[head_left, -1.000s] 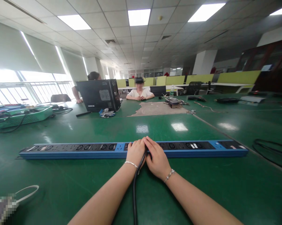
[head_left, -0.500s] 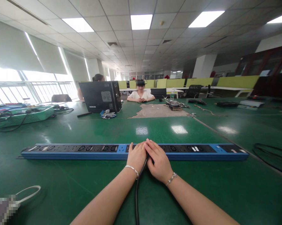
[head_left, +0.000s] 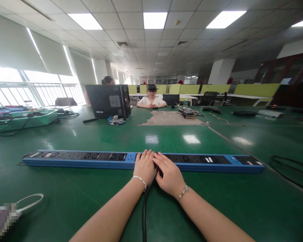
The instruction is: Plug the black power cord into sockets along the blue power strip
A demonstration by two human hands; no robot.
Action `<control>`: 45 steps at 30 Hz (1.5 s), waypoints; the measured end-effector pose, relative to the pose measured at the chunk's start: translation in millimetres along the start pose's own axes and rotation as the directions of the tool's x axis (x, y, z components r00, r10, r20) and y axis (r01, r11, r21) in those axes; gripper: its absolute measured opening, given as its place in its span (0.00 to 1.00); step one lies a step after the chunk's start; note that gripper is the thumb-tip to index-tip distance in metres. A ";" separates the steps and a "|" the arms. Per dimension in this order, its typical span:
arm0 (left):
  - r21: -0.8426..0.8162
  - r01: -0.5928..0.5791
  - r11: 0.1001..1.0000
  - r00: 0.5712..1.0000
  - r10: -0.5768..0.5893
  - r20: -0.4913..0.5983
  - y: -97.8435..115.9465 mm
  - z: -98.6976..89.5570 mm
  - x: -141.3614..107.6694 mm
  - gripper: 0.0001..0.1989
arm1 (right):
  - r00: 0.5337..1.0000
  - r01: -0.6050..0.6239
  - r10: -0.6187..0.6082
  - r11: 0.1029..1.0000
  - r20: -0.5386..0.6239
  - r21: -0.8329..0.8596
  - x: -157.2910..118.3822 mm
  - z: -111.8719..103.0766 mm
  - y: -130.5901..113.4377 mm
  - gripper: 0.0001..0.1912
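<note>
A long blue and black power strip (head_left: pixel 91 162) lies across the green table. My left hand (head_left: pixel 144 168) rests on its middle, fingers together over the sockets. Beside it my right hand (head_left: pixel 168 173) lies over the strip too, its fingertips meeting the left hand. A black cable (head_left: pixel 144 215) runs from between my hands down to the near edge of the view. The cable's upper end is hidden under my hands, so what the fingers hold there does not show.
Behind the strip stand a black computer case (head_left: pixel 104 102) and gloves (head_left: pixel 116 120). A green basket (head_left: pixel 38 120) is at the left, coiled cable (head_left: pixel 290 168) at the right. A person (head_left: pixel 152 101) sits across the table (head_left: pixel 91 198); another is partly behind the case.
My left hand has shifted slightly left, and its thumb and fingers have drawn together on the strip. The view has tilted a little. My right hand stays beside the cable.
</note>
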State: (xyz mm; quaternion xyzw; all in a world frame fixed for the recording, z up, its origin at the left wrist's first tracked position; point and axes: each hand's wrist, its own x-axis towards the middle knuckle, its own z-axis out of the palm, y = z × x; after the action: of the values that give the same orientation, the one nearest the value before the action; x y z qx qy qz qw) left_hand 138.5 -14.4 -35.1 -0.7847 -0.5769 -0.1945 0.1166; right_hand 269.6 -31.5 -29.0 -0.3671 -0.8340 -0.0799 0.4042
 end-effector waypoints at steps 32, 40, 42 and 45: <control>-0.062 0.017 0.998 0.999 -0.019 -0.032 0.7 -0.1 0.5 0.20 | 0.962 -0.268 0.270 0.963 0.049 -0.037 15.3 16.2 11.2 0.18; -0.057 0.008 0.998 1.000 -0.009 -0.016 1.0 -2.3 -0.1 0.20 | 0.955 -0.293 0.293 0.956 0.037 -0.011 17.4 14.3 10.2 0.16; -0.056 0.008 0.998 1.000 -0.010 -0.023 0.9 -2.4 -0.3 0.20 | 0.961 -0.274 0.275 0.962 0.029 -0.010 16.5 14.8 9.4 0.15; -0.052 0.011 0.999 1.000 -0.013 -0.020 1.2 -3.1 -0.3 0.20 | 0.967 -0.255 0.255 0.967 0.004 -0.025 15.0 16.8 9.4 0.14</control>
State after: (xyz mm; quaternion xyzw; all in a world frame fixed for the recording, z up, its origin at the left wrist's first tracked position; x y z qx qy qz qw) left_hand 139.0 -16.3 -32.5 -0.7819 -0.5751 -0.2181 0.1010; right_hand 259.7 -9.4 -30.6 -0.4764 -0.7803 -0.0362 0.4035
